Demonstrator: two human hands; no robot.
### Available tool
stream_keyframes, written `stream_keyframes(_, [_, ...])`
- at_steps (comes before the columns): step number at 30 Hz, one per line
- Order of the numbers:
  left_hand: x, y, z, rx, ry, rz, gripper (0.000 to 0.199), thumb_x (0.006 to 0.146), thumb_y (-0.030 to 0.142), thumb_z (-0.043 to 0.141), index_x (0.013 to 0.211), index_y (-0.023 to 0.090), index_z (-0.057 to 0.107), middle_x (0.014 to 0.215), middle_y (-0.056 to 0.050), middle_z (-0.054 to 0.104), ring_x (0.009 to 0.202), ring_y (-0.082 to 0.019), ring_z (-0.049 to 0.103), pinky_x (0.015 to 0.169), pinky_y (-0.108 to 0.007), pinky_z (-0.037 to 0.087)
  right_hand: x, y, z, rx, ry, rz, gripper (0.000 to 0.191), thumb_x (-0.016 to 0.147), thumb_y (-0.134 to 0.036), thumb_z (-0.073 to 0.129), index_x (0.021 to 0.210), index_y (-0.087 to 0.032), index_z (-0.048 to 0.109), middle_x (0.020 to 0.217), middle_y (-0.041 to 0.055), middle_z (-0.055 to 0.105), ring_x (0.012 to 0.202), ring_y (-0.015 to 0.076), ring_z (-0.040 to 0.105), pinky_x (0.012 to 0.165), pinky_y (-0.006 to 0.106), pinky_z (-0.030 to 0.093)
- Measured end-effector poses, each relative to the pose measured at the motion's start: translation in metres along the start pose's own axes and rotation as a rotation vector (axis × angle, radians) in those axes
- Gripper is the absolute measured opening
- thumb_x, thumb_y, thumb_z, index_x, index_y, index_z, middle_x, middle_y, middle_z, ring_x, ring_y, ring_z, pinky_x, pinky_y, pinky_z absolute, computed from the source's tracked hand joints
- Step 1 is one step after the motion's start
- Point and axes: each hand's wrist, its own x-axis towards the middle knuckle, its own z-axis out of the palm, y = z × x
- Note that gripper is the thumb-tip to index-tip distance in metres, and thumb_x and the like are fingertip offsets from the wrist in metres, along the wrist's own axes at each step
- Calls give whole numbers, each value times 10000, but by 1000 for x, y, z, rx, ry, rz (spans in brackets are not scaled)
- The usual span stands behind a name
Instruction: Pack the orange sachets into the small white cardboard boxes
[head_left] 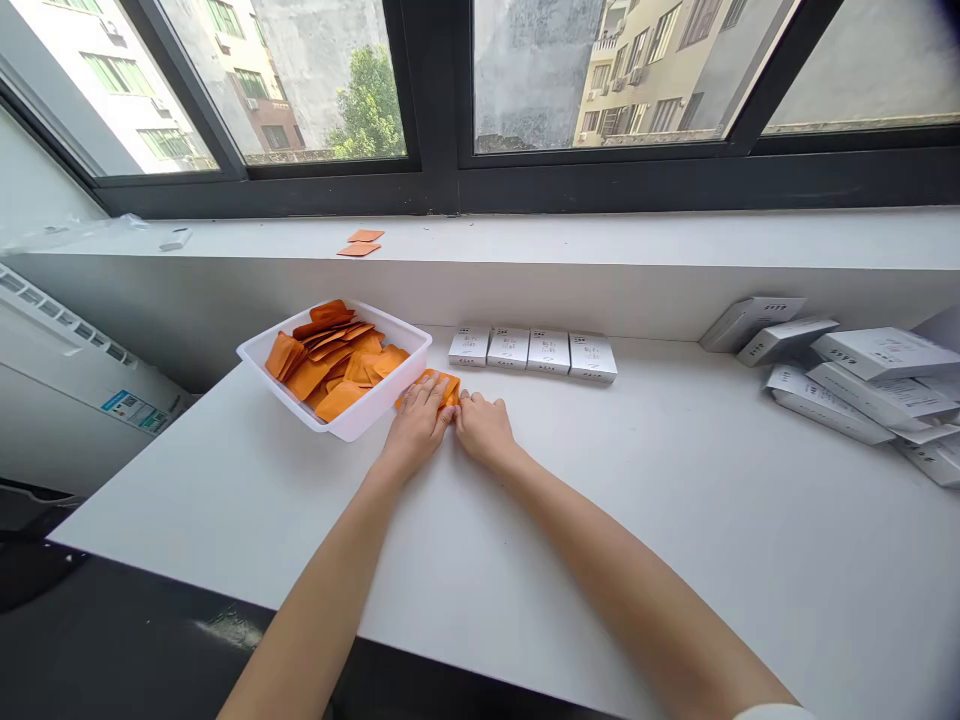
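Head view, looking down at both hands on a white counter [637,520]:

- The left hand [417,425] lies fairly flat over a folded orange paper packet [430,386], and the right hand [484,428] sits just beside it, its fingertips [461,400] at the packet's edge.
- Whether either grip is truly closed on the packet — cannot tell; the fingers hide most of it.
- The packet looks creased and slightly uneven. It lies against the front of a white plastic tray [352,420] full of loose orange packets [330,365].
- Risk: pressing unevenly could crease it badly; a careless nudge could shift the tray or scatter the row of white boxes [532,350].
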Motion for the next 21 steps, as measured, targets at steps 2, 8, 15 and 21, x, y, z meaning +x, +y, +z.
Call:
stream_keyframes(2, [-7,10,-14,10,69,65,424,966,334,324,1342,212,477,1462,-85,431,1362,-244,365,1123,-428,281,5,-7,2,-29,-1,-34,383,984,-241,251,1246,-120,503,1128,165,619,966,250,586,863,411,359])
stream_keyframes(8, [1,-3,-76,126,336,-24,308,939,277,347,1034,236,637,1109,-59,649,1087,-241,566,1005,-419,355,-6,-10,7,-83,59,-17,429,997,-264,224,1259,-79,510,1145,219,601,976,276,576,861,428,341])
stream_keyframes(15, [63,-64,-94,255,-69,-271,275,721,308,594,948,168,663,1061,-150,660,1131,-355,518,976,-457,345,-61,36,-1,-48,79,-37,388,984,-231,266,1236,-155,552,1053,120,652,802,219,591,730,330,373])
stream_keyframes(21, [73,-80,-95,133,32,-404,113,715,299,588,770,208,625,873,-94,692,1044,-321,568,959,-442,352,-71,43,-2,156,114,-19,354,959,-202,306,1144,-190,608,1050,78,686,830,206,613,775,332,401])
